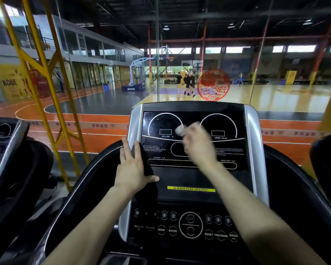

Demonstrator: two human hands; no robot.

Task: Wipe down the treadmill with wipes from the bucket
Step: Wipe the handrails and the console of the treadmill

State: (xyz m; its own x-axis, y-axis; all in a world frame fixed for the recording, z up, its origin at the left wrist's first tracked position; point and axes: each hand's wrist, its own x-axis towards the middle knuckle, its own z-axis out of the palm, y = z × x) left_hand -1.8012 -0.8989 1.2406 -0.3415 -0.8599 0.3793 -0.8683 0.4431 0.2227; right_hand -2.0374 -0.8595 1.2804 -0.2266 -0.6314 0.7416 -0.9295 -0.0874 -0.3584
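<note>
Right hand [197,144], blurred, fingers closed on a wipe [180,130] at centre frame, touching the console [193,169]; unwiped panel lies right and below. Left hand [132,167] flat, open, bracing console's left edge.

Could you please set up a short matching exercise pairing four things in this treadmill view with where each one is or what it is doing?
Column one:
1. left hand
2. right hand
3. wipe
4. yellow strip

Column two:
A. between the display panel and the buttons
B. flat on the console's left edge
C. blurred, over the display panel
D. white, bunched at the fingertips

Pairs: 1-B, 2-C, 3-D, 4-A
</note>
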